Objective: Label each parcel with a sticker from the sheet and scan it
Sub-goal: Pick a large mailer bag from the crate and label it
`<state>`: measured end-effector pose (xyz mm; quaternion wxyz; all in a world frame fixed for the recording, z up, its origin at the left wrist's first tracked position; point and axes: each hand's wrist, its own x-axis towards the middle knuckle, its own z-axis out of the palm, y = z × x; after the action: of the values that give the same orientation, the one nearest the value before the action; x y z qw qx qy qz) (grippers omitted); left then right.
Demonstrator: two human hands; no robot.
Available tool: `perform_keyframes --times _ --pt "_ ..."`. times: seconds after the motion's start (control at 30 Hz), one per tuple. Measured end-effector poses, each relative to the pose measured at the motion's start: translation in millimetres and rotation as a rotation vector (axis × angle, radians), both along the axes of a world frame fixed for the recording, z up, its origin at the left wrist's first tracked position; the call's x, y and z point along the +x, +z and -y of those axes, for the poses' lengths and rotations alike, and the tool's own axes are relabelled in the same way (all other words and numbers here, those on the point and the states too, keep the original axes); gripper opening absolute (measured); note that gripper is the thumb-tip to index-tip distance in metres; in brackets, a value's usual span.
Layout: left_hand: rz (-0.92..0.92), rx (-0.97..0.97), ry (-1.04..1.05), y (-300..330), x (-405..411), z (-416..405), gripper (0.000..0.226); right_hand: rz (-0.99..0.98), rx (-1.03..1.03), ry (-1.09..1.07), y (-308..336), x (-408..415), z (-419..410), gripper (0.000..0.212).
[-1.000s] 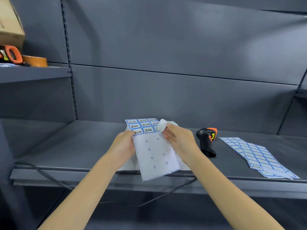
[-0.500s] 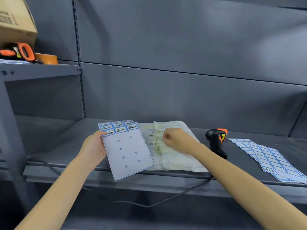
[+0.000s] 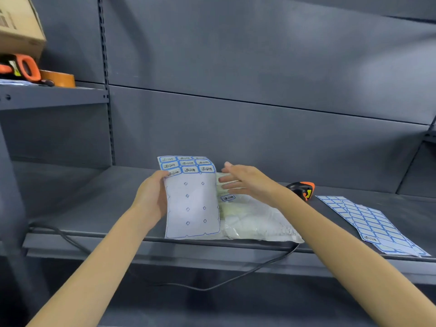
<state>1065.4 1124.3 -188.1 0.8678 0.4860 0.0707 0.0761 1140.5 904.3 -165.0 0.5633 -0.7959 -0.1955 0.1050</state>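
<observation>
Parcel (image 3: 254, 220), a pale plastic mailer, lay flat on the grey shelf (image 3: 94, 208), its near edge at the shelf's front lip. One blue-framed sticker (image 3: 228, 198) sat on its top face. My left hand (image 3: 151, 199) gripped the sticker sheet (image 3: 192, 204) by its left edge, thumb on top, holding it tilted over the parcel's left part. My right hand (image 3: 245, 181) was above the parcel's far end, fingers straight and spread, holding nothing; I could not tell whether it touched. Right of the parcel stood the scanner (image 3: 303, 190), and beyond it lay more sheets (image 3: 368, 223).
</observation>
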Motion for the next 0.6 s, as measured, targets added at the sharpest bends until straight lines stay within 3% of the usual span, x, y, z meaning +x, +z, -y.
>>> perform_keyframes --times 0.17,0.27,0.33,0.43,0.6 --pt "0.066 0.119 -0.098 17 12 35 0.023 -0.001 0.138 -0.030 0 -9 8 0.015" --pt "0.083 0.374 -0.071 10 25 42 0.025 0.028 0.158 -0.169 9 -4 51 0.016" --pt "0.029 0.581 0.069 -3 34 40 0.029 0.047 0.133 -0.296 10 1 97 0.016" --pt "-0.085 0.689 0.234 -23 43 36 0.042 0.085 0.009 -0.532 1 9 181 0.014" --pt "-0.288 0.922 0.153 -45 53 38 0.067 0.034 -0.156 -0.895 -30 16 300 0.023"
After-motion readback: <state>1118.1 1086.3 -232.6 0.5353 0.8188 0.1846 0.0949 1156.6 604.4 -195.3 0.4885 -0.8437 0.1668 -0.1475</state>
